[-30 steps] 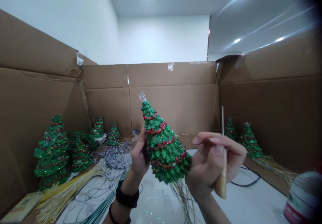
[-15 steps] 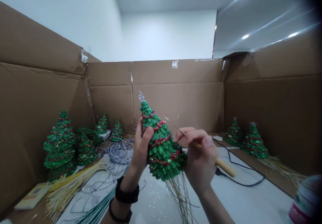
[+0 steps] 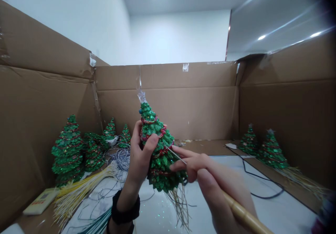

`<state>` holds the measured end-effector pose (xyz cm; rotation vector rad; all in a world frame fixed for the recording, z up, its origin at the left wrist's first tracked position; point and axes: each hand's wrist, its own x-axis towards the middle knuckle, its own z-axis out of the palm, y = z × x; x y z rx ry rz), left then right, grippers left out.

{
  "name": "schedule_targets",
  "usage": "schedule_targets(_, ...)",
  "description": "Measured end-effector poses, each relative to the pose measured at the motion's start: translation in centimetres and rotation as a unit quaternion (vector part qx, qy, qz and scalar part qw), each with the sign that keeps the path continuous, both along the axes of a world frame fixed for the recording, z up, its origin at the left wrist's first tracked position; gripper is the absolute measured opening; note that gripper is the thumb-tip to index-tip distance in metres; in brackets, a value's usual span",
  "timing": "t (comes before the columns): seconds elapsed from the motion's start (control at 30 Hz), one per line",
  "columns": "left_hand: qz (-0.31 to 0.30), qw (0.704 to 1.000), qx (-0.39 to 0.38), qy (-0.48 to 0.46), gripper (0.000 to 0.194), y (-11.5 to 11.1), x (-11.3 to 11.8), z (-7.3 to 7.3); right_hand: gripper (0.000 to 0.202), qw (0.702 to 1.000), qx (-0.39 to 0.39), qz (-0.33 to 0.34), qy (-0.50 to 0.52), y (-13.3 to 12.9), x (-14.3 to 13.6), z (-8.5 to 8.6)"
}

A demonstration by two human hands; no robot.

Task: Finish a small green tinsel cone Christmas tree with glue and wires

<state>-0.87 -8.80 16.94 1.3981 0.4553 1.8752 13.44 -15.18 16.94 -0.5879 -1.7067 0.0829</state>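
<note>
My left hand is wrapped round a glittery green model Christmas tree, its thumb pressed on the front. The tree leans to the left, with red garlands, a clear star-like topper and thin wires hanging from its base. In my right hand is an awl with a wooden handle and a thin metal shaft. The awl's tip meets the tree's front near a red garland. My right fingertips lie close against the tree's right side.
More glittery trees stand at the left and the right. Yellow-white wires, green wires and tangled grey wire lie at left. A black cable curves at right. Cardboard walls enclose the table.
The awl's tip has swung down from beside the tree onto its front. My right hand has turned and come nearer, and the tree has shifted slightly left in my left hand.
</note>
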Motion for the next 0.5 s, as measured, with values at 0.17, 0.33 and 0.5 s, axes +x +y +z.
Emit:
schedule_targets(0.17, 0.045, 0.999, 0.018, 0.018, 0.038, -0.01, 0.05, -0.04, 0.031, 0.999, 0.008, 0.006, 0.042, 0.25, -0.43, -0.32)
schedule_targets(0.33, 0.099, 0.993, 0.032, 0.048, 0.034, -0.13, -0.12, 0.03, 0.035, 0.998, -0.024, 0.021, 0.059, -0.19, -0.67, -0.24)
schedule_targets(0.5, 0.11, 0.991, 0.041, 0.068, 0.037, -0.2, -0.29, -0.01, 0.037, 0.997, -0.045, 0.029, 0.056, -0.4, -0.3, -0.12)
